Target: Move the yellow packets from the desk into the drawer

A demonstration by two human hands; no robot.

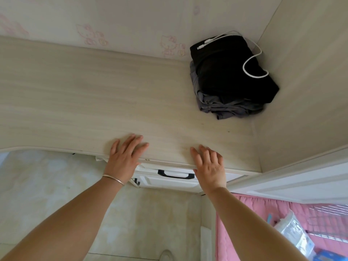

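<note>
A: Counter (94, 95) bare across nine to twelve o'clock, wide room there. Front edge curving from nine toward four o'clock, walled at twelve and three.

B: Drawer (169, 180) just under that edge at six o'clock, white front, black handle (176, 174) between the wrists. Pushed in or nearly so; hard to tell.

A: Folded dark clothes (231, 76) at two o'clock in the corner, white cable (252, 66) looped on top.

B: Left hand (124, 157) flat, palm down, fingers spread over the edge; bangle (113, 179) at the wrist. Right hand (209, 166) likewise, each grip apart, clamped on nothing.

A: Yellow packets nowhere in sight.
</note>
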